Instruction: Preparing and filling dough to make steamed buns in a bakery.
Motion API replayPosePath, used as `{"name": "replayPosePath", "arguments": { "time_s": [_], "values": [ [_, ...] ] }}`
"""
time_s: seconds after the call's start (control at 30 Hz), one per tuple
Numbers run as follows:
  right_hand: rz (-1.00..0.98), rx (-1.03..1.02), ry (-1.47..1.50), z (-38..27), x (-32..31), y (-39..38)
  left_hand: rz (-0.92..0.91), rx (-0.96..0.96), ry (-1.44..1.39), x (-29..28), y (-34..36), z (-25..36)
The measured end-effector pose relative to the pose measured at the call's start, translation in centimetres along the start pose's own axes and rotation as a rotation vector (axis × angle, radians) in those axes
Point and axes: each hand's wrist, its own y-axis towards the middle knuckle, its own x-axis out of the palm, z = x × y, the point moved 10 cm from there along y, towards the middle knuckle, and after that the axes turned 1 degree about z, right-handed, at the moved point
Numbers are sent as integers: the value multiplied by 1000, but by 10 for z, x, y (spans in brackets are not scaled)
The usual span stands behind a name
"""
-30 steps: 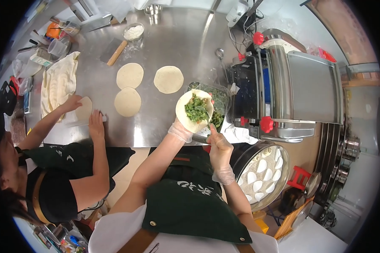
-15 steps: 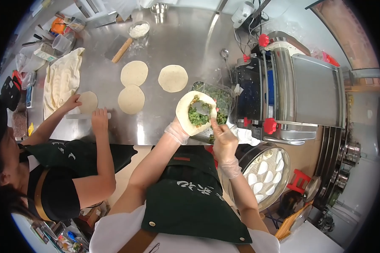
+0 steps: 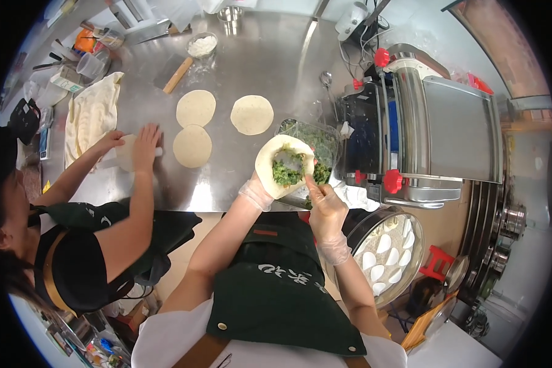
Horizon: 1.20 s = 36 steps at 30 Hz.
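Our left grip, closure hidden, supports the round cream dough wrapper; at four o'clock, our right grip pinches a silvery metal tool. Strong pressing could tear the wrapper.

Left forearm: angled up and right
Left hand: mostly hidden, finger pose unclear
Right forearm: angled up and left
Right hand: fingers curled tight, near left hand

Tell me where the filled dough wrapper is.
The filled dough wrapper is near the middle of the head view, held in the left hand, just left of the right hand and partly covering the clear container of greens.
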Motion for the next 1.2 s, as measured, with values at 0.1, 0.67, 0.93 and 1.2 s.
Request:
{"name": "replayPosePath", "arguments": {
  "time_s": [0.1, 0.67, 0.93, 1.2],
  "values": [
    [68, 119, 75, 14, 1, -7, -91, 53, 40, 6, 6, 3],
    [70, 564, 860, 37, 19, -37, 13, 111, -91, -18, 18, 4],
    [50, 516, 766, 38, 21, -44, -4, 192, -52, 0, 15, 7],
    [98, 324, 588, 29, 14, -29, -50, 142, -148, -3, 17, 3]
  ]
}}
